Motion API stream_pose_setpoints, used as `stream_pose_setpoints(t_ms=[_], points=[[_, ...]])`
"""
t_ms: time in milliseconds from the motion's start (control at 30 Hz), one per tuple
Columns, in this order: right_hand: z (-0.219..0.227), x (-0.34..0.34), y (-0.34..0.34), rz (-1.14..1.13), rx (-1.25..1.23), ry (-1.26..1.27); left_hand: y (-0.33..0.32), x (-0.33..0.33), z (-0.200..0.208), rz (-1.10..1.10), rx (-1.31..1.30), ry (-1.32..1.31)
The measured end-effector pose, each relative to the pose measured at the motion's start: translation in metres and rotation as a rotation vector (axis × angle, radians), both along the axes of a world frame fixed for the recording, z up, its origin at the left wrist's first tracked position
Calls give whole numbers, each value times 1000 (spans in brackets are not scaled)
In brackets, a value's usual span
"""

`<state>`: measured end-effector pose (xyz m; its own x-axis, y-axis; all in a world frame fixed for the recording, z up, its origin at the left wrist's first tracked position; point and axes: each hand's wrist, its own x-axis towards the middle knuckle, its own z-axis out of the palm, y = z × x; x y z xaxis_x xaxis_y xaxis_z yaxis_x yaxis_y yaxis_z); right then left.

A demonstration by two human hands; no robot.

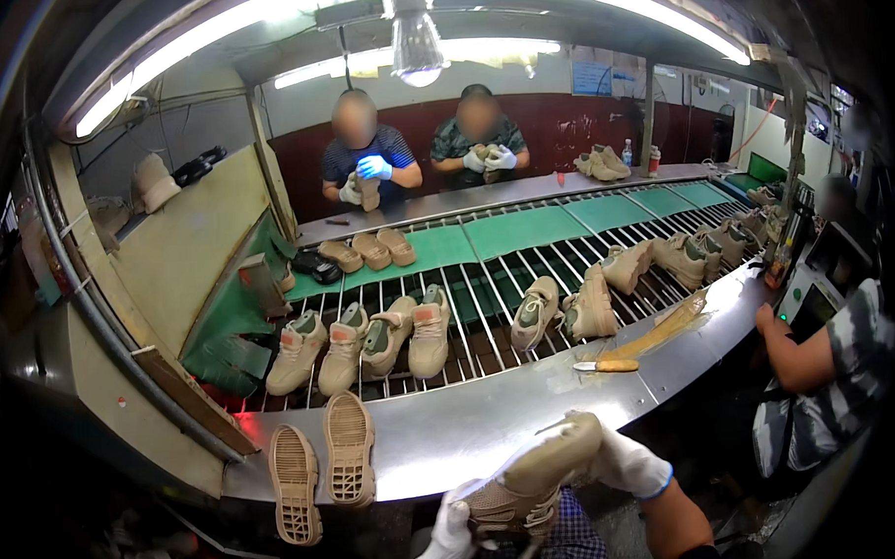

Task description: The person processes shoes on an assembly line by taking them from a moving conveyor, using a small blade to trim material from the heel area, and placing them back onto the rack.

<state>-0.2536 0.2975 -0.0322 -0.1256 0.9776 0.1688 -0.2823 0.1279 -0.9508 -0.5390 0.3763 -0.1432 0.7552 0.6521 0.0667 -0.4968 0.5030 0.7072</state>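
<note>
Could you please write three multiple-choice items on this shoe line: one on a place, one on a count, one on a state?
1. Where does the knife with the wooden handle lie?
A. on the steel ledge beside the conveyor
B. on the green belt
C. in the left hand

2. How many loose soles lie tread up at the ledge's near left end?
A. one
B. two
C. four

3. How is the beige shoe nearest the camera held?
A. resting alone on the ledge
B. in one bare hand
C. between both gloved hands

Answers: 1 A, the knife rests on bare metal near the yellowish smear. 2 B, a pair lies side by side. 3 C, the left hand has its grip near the laces and the right hand holds the other end.
</note>
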Motion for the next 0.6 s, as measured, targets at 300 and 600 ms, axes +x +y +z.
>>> stream_pose_setpoints(t_ms=[300,600], points=[[-119,-52,-1,253,-440,1036,63,-37,98,82,828,1019],[-278,-53,-80,-391,-958,743,273,-122,31,516,628,1840]])
